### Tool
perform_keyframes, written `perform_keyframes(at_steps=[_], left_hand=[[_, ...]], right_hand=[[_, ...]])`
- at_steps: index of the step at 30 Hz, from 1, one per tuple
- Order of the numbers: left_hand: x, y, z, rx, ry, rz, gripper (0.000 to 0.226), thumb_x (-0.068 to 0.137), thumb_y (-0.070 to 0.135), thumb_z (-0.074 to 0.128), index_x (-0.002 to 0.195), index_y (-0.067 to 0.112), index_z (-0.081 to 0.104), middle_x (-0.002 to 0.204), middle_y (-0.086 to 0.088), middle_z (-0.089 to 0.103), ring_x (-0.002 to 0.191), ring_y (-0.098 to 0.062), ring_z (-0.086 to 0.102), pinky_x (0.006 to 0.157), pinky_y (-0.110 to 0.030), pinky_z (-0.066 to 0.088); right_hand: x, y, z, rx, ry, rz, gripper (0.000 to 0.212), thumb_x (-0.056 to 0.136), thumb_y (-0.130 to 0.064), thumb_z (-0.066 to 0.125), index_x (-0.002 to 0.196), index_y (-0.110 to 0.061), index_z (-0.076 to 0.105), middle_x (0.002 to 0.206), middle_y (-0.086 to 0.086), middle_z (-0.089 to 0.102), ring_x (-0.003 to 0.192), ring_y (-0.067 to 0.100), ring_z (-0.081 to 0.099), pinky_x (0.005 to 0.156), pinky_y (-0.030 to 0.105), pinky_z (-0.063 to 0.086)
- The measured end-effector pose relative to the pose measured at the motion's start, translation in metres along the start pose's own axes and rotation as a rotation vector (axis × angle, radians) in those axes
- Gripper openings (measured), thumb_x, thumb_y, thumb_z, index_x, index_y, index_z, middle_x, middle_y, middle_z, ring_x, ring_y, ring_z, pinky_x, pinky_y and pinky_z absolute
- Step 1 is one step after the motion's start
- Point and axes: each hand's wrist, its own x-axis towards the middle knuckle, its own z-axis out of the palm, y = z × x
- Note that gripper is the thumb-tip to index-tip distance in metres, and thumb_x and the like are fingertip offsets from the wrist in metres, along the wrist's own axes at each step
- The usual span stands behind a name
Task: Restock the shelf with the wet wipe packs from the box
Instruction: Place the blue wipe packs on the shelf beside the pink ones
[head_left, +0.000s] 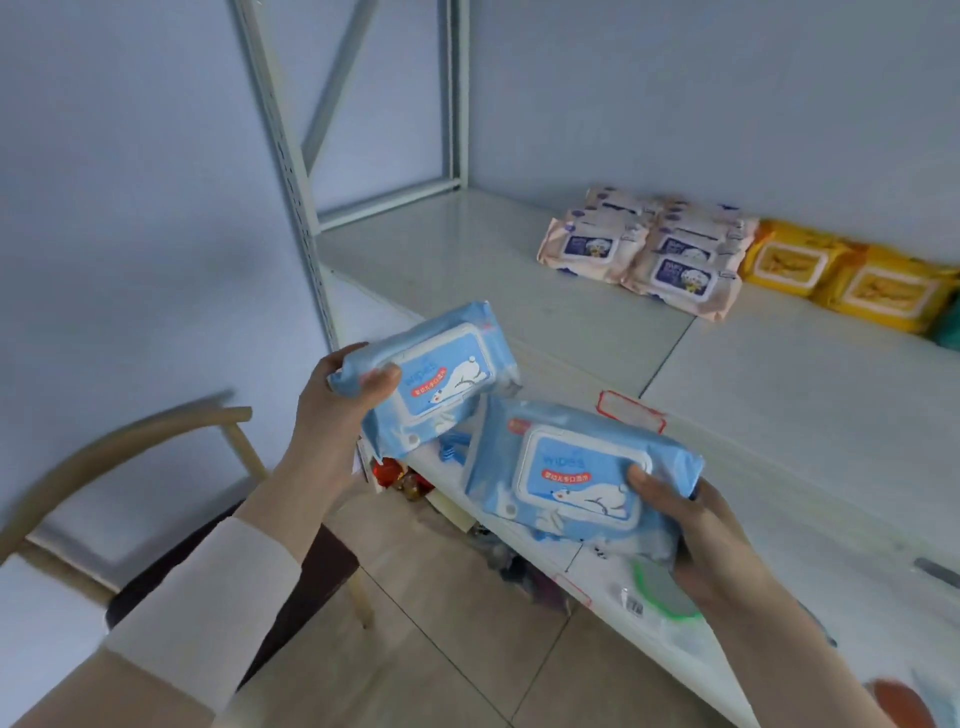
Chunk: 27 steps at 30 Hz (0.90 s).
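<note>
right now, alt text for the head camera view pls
Each hand holds a blue wet wipe pack, left hand and right hand, above the shelf. Pink packs and yellow packs lie along its back.

We see a pale grey metal shelf board (519, 291) on white perforated uprights. On it, near the back wall, lie pink soft wet wipe packs with purple labels (644, 249), stacked in two short rows, and just beside them, to their right, two yellow soft wet wipe packs (841, 280) side by side.
</note>
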Motion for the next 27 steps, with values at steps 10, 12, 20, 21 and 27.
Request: perform_keyframes(at_steps=[10, 12, 20, 21, 27], left_hand=[[0.228, 0.014, -0.046, -0.057, 0.001, 0.031, 0.049, 0.081, 0.012, 0.065, 0.124, -0.004, 0.047, 0.124, -0.023, 0.058, 0.112, -0.037, 0.058, 0.094, -0.047, 0.048], [0.273, 0.013, -0.050, -0.049, -0.034, 0.026, 0.038, 0.083, 0.008, 0.064, 0.117, -0.003, 0.051, 0.118, -0.020, 0.060, 0.108, -0.034, 0.060, 0.091, -0.041, 0.051], [0.445, -0.005, -0.007, -0.014, -0.156, 0.014, 0.048, 0.083, 0.007, 0.065, 0.127, -0.001, 0.048, 0.118, -0.019, 0.059, 0.102, -0.031, 0.061, 0.090, -0.042, 0.050], [0.464, -0.009, 0.000, -0.002, -0.180, 0.018, 0.047, 0.083, 0.008, 0.066, 0.126, 0.000, 0.049, 0.117, -0.019, 0.060, 0.100, -0.030, 0.061, 0.089, -0.043, 0.050], [0.553, -0.025, 0.044, -0.008, -0.252, 0.013, 0.037, 0.083, 0.007, 0.065, 0.117, 0.009, 0.051, 0.099, -0.006, 0.065, 0.081, -0.015, 0.067, 0.076, -0.032, 0.055]], right_hand=[[0.199, -0.024, 0.086, -0.083, -0.022, -0.041, 0.049, 0.071, -0.023, 0.069, 0.115, -0.002, 0.060, 0.105, 0.015, 0.072, 0.094, 0.031, 0.070, 0.067, 0.035, 0.058], [0.227, -0.025, 0.098, -0.070, 0.024, -0.045, 0.051, 0.072, -0.023, 0.067, 0.117, -0.001, 0.058, 0.105, 0.016, 0.072, 0.093, 0.032, 0.070, 0.067, 0.036, 0.058], [0.337, -0.041, 0.113, -0.052, 0.206, -0.116, 0.056, 0.072, -0.015, 0.060, 0.124, 0.004, 0.052, 0.113, 0.022, 0.065, 0.091, 0.028, 0.069, 0.075, 0.036, 0.059], [0.351, -0.042, 0.111, -0.053, 0.220, -0.127, 0.056, 0.072, -0.015, 0.059, 0.125, 0.005, 0.052, 0.114, 0.024, 0.064, 0.095, 0.031, 0.067, 0.078, 0.039, 0.058], [0.420, -0.053, 0.098, -0.091, 0.267, -0.129, 0.055, 0.071, -0.016, 0.059, 0.122, 0.003, 0.053, 0.110, 0.022, 0.067, 0.094, 0.033, 0.067, 0.079, 0.043, 0.056]])
